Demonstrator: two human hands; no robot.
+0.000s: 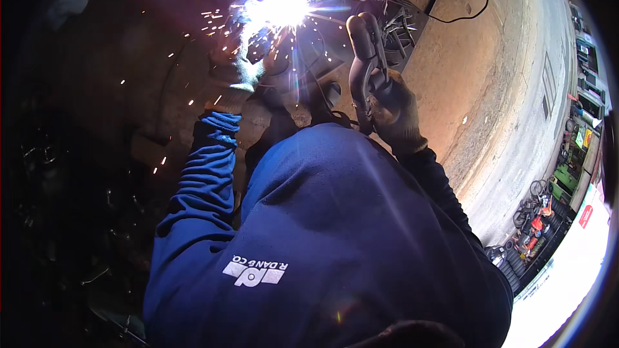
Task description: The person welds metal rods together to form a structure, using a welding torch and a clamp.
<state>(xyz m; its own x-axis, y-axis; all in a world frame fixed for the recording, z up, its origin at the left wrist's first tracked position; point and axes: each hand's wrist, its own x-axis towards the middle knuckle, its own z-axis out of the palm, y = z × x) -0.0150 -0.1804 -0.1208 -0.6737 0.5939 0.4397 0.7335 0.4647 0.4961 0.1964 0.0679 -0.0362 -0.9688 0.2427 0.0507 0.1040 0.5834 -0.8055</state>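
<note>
Left to right. Left hand [247,69], gloved, far-left, arm reaching straight out. Fingers run into glare; can't tell whether they're closed on something or apart. Bright arc [282,4] sits just beyond it, far and slightly right; sparks spray mostly left, toward that hand's side.

Key relation: arc is nearer the left hand; from the right hand it lies far and left, well apart. Dark curved tool [359,80] is at the right hand, on its left side. Long axis runs near to far, far end leaning a touch left. Its far end stands right of the arc with a gap.

Right hand [396,115], gloved, nearer the body: looks closed around the tool, fingers partly hidden. Just beyond, to the right: jumble of thin metal pieces [400,31]. Thin black cable [445,22] loops farther right.

Containers: can't confirm one or any contents. Right of the pavement [525,90], green machinery [566,175] and orange items [536,223], too small to sort.
</note>
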